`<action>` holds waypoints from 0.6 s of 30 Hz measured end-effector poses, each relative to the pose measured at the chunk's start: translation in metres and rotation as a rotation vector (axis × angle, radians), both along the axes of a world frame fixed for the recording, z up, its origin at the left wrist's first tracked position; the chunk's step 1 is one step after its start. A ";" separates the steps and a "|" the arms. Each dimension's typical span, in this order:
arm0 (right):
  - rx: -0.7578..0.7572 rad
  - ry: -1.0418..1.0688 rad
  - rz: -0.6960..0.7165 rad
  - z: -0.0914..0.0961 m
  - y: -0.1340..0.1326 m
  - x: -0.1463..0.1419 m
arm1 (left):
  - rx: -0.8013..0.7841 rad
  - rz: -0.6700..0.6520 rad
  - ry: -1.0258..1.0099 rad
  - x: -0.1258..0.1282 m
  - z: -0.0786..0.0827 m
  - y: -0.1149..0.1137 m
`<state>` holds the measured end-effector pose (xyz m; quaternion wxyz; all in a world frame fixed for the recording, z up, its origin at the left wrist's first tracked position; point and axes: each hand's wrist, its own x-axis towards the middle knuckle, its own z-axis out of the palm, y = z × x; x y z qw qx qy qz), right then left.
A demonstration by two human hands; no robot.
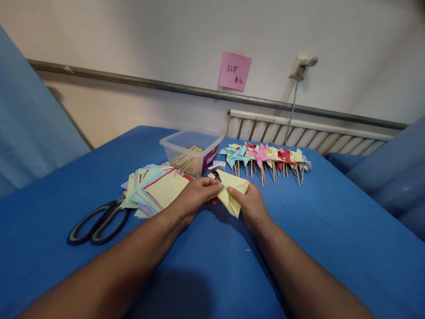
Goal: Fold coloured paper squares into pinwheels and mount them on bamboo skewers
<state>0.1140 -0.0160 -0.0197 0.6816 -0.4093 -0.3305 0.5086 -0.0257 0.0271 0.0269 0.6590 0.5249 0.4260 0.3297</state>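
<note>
Both hands meet over the middle of the counter [332, 230], which is covered in blue cloth. The left hand [195, 195] is closed on the near left edge of a folded yellow paper sheet [232, 188], thumb on top and fingers curled under it. The right hand [250, 206] grips the same sheet from the right, its thumb pressed on the upper face and its fingers behind. The sheet is held just above the cloth between the two hands, one pointed corner tipped away from the person and another hanging down toward the cloth.

Just left of the left hand lies a fanned stack of coloured paper squares [156, 190], yellow on top with blue, purple and red edges showing. A pair of black-handled scissors [99, 221] lies beside that stack, blades tucked under its edge. Beyond the hands stands a clear plastic box [191, 153] holding wooden sticks [189, 161]. To its right a row of finished paper pinwheels [265, 157] on sticks lies across the cloth, in yellow, blue, pink and red. A pink sticky note [235, 71] with handwriting is stuck on the wall above a white radiator [299, 133]
</note>
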 end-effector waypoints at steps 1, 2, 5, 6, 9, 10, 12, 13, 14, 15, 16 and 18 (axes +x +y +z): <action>0.001 -0.006 0.012 0.000 0.000 0.001 | 0.011 0.002 0.005 0.000 0.000 0.000; 0.000 -0.017 0.026 0.001 0.000 0.002 | 0.021 0.000 0.018 -0.001 0.000 0.001; 0.010 -0.079 0.054 0.002 0.000 0.006 | 0.025 -0.024 0.079 -0.001 0.000 0.001; 0.016 -0.102 0.052 0.003 0.000 0.007 | 0.020 -0.033 0.093 -0.002 0.001 0.000; 0.035 -0.168 0.054 0.004 0.000 0.009 | 0.000 -0.049 0.111 -0.001 0.002 -0.003; 0.035 -0.187 0.064 0.005 0.000 0.009 | -0.007 -0.053 0.116 -0.001 0.002 -0.003; 0.043 -0.215 0.072 0.006 -0.001 0.008 | -0.017 -0.058 0.114 0.000 0.001 -0.004; 0.058 -0.226 0.048 0.007 -0.002 0.007 | -0.022 -0.052 0.099 0.000 0.000 -0.004; 0.078 -0.244 -0.008 0.008 -0.002 0.007 | -0.027 -0.033 0.078 0.000 -0.001 -0.003; 0.099 -0.279 -0.096 0.009 -0.003 0.007 | -0.032 0.001 0.055 0.001 -0.003 -0.002; 0.121 -0.335 -0.207 0.010 -0.003 0.007 | -0.039 0.043 0.030 0.001 -0.005 0.000; 0.161 -0.484 -0.433 0.012 -0.005 0.008 | -0.061 0.116 -0.022 0.001 -0.008 0.003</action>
